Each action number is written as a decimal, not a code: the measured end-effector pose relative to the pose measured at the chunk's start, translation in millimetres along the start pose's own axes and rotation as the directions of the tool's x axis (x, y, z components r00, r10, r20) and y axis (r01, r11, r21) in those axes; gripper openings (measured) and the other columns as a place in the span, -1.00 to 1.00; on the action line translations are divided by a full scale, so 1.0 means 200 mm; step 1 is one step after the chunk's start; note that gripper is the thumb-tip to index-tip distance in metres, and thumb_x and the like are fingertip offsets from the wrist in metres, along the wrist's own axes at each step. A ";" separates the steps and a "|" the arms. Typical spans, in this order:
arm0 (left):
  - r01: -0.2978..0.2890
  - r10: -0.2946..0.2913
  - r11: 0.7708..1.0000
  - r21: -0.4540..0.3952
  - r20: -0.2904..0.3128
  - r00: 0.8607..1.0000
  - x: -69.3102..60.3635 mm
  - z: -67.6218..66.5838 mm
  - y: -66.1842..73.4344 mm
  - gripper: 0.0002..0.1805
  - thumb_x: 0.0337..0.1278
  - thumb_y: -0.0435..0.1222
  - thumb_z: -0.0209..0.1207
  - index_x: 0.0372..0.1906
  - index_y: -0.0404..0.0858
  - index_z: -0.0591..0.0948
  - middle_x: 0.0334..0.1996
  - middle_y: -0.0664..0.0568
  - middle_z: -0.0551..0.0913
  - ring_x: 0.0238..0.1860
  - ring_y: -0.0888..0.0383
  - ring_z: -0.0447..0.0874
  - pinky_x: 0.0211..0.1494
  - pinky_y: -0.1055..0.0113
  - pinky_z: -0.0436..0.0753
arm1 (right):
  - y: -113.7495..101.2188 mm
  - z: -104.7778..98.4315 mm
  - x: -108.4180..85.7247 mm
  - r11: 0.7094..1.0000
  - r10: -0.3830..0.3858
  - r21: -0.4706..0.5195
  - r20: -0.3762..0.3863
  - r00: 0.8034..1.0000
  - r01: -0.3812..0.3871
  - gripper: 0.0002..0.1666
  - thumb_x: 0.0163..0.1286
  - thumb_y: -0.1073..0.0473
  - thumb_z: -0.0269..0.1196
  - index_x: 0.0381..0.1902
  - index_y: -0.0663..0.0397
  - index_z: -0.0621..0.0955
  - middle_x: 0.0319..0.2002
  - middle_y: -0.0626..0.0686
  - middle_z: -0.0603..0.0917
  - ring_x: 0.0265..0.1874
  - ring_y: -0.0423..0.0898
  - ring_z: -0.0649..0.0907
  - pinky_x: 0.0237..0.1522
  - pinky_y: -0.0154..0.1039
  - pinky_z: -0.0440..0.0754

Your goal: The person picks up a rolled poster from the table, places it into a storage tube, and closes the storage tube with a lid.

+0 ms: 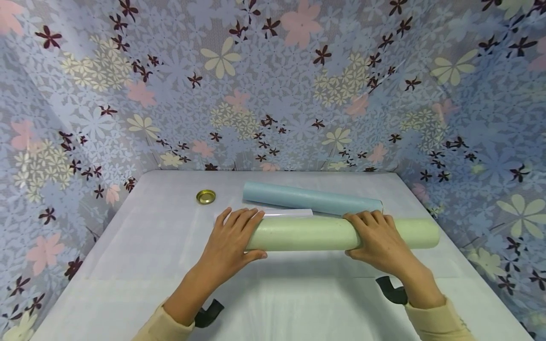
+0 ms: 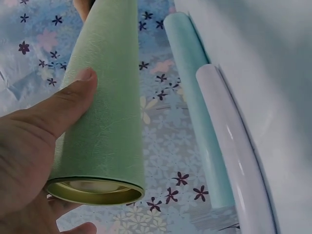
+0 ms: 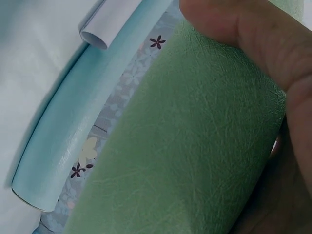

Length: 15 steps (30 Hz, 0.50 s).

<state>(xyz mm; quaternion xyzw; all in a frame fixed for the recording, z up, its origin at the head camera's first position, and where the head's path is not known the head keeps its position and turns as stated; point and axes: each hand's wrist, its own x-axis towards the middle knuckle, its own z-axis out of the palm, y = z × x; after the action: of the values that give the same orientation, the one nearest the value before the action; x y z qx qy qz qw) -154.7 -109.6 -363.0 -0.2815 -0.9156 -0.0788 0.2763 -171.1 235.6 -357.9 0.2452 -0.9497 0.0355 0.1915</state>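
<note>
Green tube: A pale green cylinder (image 1: 304, 234) with a crinkled, leather-like skin is held level above the bench, spanning both hands; its left end shows a gold-coloured metallic rim (image 2: 97, 197).
Left hand: The left hand (image 1: 232, 241) has its grip closed around the tube's left end, thumb against one side and fingers over the top.
Right hand: The right hand (image 1: 379, 239) clasps the same tube short of its right end, its grip opened only to the tube's breadth.
Blue tube: A light blue cylinder (image 1: 313, 198) of similar finish lies slightly slanted behind the green one.
White roll: A glossy white sheet, rolled into a slim hollow tube (image 1: 287, 213), lies just in front of the blue tube.
Gold disc: A shiny, round, gold-coloured disc with a raised rim (image 1: 205, 197) rests left of the tubes.
Bench: A smooth white bench (image 1: 141, 232) shows faint creases and soft shadows.
Room: Blue-grey fabric printed with flowers (image 1: 264, 71) hangs around the bench.
Sleeves: Beige cuffs (image 1: 435, 319) cover both forearms.
</note>
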 end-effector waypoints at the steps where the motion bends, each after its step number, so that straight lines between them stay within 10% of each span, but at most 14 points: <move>1: 0.004 -0.004 1.000 0.002 0.013 1.000 -0.01 0.00 0.00 -0.02 -0.30 0.20 0.38 0.32 -0.13 0.36 0.22 0.01 0.49 0.23 0.01 0.43 0.35 -0.08 0.31 | -0.01 0.00 0.00 1.000 0.000 0.000 0.001 1.000 0.000 -0.05 -0.29 -0.08 0.58 0.14 -0.03 0.49 -0.09 0.13 0.61 -0.09 0.18 0.51 -0.07 0.16 0.37; 15: 0.045 -0.038 0.997 -0.064 0.099 0.994 -0.13 0.05 -0.02 -0.10 -0.30 0.19 0.38 0.26 -0.10 0.43 0.08 0.07 0.57 0.10 0.06 0.52 0.33 -0.08 0.30 | -0.10 0.08 -0.07 1.000 -0.004 0.004 0.032 0.999 0.004 -0.08 -0.28 -0.08 0.56 0.12 -0.03 0.51 -0.12 0.10 0.62 -0.11 0.12 0.52 -0.08 0.09 0.39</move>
<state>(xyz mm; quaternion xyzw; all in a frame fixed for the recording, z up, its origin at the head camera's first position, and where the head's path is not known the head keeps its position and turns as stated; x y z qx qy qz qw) -143.8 -122.7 -386.1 -0.2750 -0.9305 -0.1010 0.2199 -156.6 222.5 -378.7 0.2479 -0.9521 0.0329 0.1759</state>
